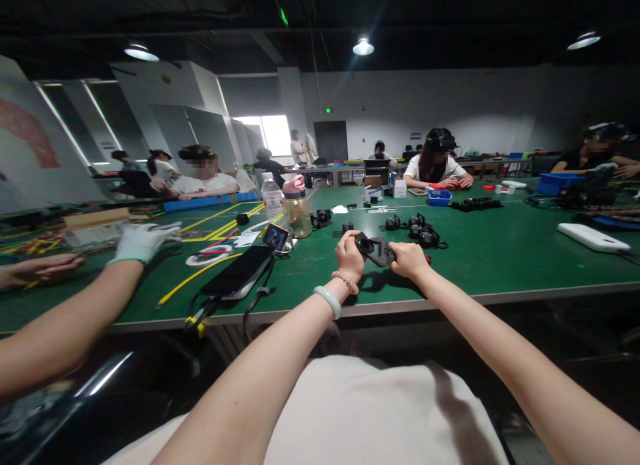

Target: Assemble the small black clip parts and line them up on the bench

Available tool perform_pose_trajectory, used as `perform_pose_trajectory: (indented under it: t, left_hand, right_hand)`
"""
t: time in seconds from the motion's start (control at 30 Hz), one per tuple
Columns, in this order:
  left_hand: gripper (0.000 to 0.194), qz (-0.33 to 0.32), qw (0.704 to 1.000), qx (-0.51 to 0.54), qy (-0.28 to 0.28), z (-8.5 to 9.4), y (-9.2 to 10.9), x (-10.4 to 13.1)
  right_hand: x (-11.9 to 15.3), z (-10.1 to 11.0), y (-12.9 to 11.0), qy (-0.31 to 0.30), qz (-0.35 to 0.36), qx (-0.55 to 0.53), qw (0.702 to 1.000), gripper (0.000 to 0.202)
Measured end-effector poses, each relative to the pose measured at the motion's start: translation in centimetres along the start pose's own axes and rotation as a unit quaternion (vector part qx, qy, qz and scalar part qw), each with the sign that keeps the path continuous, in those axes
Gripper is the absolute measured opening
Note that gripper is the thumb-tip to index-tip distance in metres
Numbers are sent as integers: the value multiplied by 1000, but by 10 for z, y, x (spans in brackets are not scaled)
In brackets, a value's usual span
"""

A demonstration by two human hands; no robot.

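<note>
Black part (379, 251): held up just above the near edge of the green table (505, 268), near the middle of the scene, between the two hands; it has a round opening toward its left end.
Left hand (351, 255): fingers curled and gripping the left end of the black part; a beaded bracelet (346, 281) and a pale bangle (328, 301) sit on this wrist.
Right hand (409, 259): fingers bent in, closed on the right end of the same part; fingertip detail is too small to tell.
Black pieces (424, 233): a cluster lying on the table just beyond the hands, slightly to the right.
Bottles: an amber jar (299, 218) with a pink top stands far left of the hands, beside a clear bottle (272, 197).
Dark-screened device (239, 273): flat on the table left of the hands, near the edge, with a yellow cable (193, 281) to its left.
White device (593, 238): lying well apart, on the right.
Blue bin (439, 197): on the far side, in front of a seated person (437, 165).
Gloved hand (143, 242): a co-worker's, over the table at left.
</note>
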State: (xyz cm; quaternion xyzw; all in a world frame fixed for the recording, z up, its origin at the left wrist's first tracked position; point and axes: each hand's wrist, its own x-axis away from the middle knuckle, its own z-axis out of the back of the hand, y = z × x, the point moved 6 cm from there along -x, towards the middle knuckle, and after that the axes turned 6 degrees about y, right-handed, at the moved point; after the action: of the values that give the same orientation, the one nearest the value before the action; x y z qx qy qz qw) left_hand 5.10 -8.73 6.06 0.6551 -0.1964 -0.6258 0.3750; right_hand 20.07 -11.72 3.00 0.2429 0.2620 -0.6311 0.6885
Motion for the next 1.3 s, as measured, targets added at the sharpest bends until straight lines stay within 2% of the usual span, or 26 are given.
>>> perform_pose_trajectory:
  t: [0.1, 0.17, 0.23, 0.3, 0.37, 0.5, 0.67, 0.8, 0.9, 1.2, 1.3]
  left_hand:
    - [29, 25, 1000, 2, 0, 6, -9, -7]
    - [29, 93, 994, 51, -19, 5, -18, -9]
    - [32, 179, 974, 122, -68, -1, -28, -6]
    - [33, 230, 951, 168, -121, -8, -32, -2]
    - [32, 232, 945, 173, -150, -11, -33, 1]
    - [29, 188, 957, 149, -165, -12, -33, 1]
    - [25, 253, 929, 173, -205, -17, -32, 9]
    - [26, 297, 905, 205, -225, -20, -29, 14]
    - [26, 304, 896, 216, -240, -22, -30, 14]
    - [22, 296, 894, 223, -252, -25, -33, 13]
    - [22, 277, 906, 201, -248, -25, -33, 12]
  right_hand:
    - [0, 1, 9, -2, -21, 21, 1000, 21]
    - [0, 2, 17, -1, -40, 34, 999, 21]
    - [-1, 3, 23, 1, -48, 43, 998, 21]
    - [0, 4, 27, 7, -43, 49, 998, 21]
    - [0, 5, 28, 18, -25, 52, 998, 20]
    - [1, 4, 22, 24, 26, 50, 998, 20]
    - [2, 1, 14, 12, 71, 40, 997, 22]
    - [2, 0, 13, 15, 74, 35, 996, 23]
    - [2, -1, 13, 14, 73, 33, 997, 24]
    - [2, -1, 10, 14, 78, 27, 996, 25]
    - [2, 0, 9, 19, 78, 27, 996, 25]
